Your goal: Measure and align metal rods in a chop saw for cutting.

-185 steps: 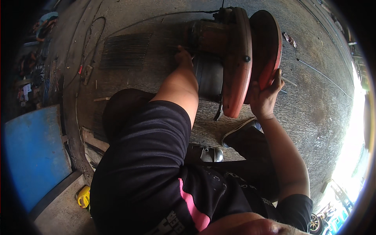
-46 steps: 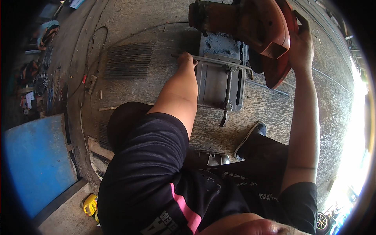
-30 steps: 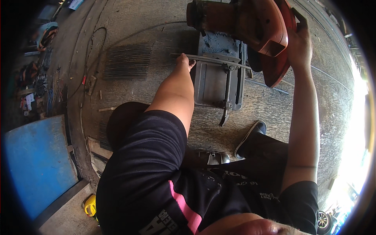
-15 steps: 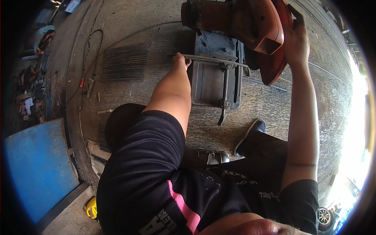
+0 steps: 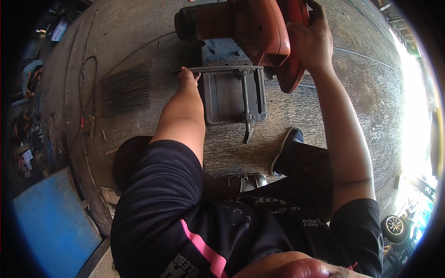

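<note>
A red-orange cut-off saw (image 5: 266, 34) with a dark motor housing stands at the top middle, its head over a grey metal base (image 5: 225, 99). My right hand (image 5: 315, 44) is closed round the handle area at the right of the saw head; part of the grip is hidden. My left hand (image 5: 189, 75) pinches thin metal rod stock (image 5: 222, 69) that lies across the base, against the saw's clamp (image 5: 245, 92). The exact number of pieces cannot be made out. The saw head hides the cutting disc and the area beneath it.
Many thin dark rods (image 5: 126, 88) lie side by side on the floor, left of the saw. A power cord (image 5: 139, 50) runs leftward. A blue panel (image 5: 55, 222) stands lower left. My shoe (image 5: 287, 150) is right of the base; a wheel (image 5: 395, 227) shows lower right.
The whole view has shifted, so the saw and both hands appear further left. The rod stock lies straighter across the base, its right end no longer slanting out past it. Both hands keep their hold.
</note>
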`<state>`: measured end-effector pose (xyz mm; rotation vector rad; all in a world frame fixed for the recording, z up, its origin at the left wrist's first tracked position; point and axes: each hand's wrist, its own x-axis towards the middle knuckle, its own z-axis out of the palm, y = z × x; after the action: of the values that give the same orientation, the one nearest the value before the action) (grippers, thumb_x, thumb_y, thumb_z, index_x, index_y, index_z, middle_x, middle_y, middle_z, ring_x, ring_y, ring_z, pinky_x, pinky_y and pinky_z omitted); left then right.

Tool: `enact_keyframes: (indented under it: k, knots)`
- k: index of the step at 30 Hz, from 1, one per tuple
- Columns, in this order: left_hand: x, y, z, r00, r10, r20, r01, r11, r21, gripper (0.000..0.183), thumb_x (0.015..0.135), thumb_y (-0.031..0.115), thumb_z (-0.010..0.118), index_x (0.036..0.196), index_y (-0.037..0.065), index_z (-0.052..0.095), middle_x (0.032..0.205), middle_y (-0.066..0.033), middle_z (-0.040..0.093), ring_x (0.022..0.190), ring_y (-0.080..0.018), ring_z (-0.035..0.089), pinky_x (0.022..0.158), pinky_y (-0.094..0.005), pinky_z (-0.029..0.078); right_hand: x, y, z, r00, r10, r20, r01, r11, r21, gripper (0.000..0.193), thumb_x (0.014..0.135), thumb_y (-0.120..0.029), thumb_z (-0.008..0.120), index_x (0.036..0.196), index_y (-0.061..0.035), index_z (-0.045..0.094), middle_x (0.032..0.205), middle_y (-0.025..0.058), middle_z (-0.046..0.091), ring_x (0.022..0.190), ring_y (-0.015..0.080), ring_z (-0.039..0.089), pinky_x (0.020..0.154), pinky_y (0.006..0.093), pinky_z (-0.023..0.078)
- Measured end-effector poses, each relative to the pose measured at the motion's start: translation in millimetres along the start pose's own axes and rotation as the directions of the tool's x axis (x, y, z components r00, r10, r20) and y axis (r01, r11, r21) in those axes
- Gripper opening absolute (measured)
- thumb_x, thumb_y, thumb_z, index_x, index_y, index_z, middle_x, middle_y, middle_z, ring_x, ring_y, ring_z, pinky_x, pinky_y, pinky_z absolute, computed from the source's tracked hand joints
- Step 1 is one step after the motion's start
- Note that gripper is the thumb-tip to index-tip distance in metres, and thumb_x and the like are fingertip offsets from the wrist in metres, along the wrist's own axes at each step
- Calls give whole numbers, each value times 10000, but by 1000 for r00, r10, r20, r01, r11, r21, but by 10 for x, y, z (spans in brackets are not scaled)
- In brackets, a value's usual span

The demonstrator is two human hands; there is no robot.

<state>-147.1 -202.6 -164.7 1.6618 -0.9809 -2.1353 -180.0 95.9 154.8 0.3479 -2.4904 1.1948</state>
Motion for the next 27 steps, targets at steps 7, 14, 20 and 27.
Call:
enact_keyframes:
  k: [7, 14, 20, 27]
  knots:
    - [-32, 9, 20, 999, -6, 35, 7, 1000, -30, 420, 982, 300, 405, 1292, 17, 380, 1222, -198, 411, 1064, -344, 488, 862, -513, 538, -127, 141, 0, 992, -128, -7, 128, 992, 13, 691, 652, 29, 631, 1299, -66, 411, 1254, 207, 468, 1196, 372, 433, 975, 413, 395]
    - [2, 15, -8, 997, -64, -42, 63, 998, -14, 372, 992, 286, 366, 1279, 51, 406, 1273, -170, 444, 1069, -342, 530, 786, -468, 571, -176, 149, 15, 993, -116, 1, 116, 993, 10, 707, 660, 16, 636, 1321, -68, 400, 1270, 202, 464, 1223, 371, 415, 1020, 411, 358]
    - [-18, 75, 25, 997, -72, -37, 70, 997, -38, 359, 988, 246, 374, 1283, 44, 396, 1262, -182, 447, 1098, -355, 510, 818, -492, 555, -353, 163, 7, 980, -199, -1, 199, 980, 16, 637, 737, -110, 630, 1331, -73, 403, 1288, 154, 466, 1198, 305, 472, 986, 369, 390]
    - [-124, 112, 21, 999, -44, -24, 43, 998, -51, 386, 942, 122, 382, 1302, -17, 362, 1218, -225, 418, 1074, -389, 487, 864, -551, 527, -413, 200, 15, 985, -173, 10, 172, 982, 80, 647, 726, -62, 627, 1330, -48, 394, 1315, 161, 432, 1243, 309, 427, 1031, 369, 350]
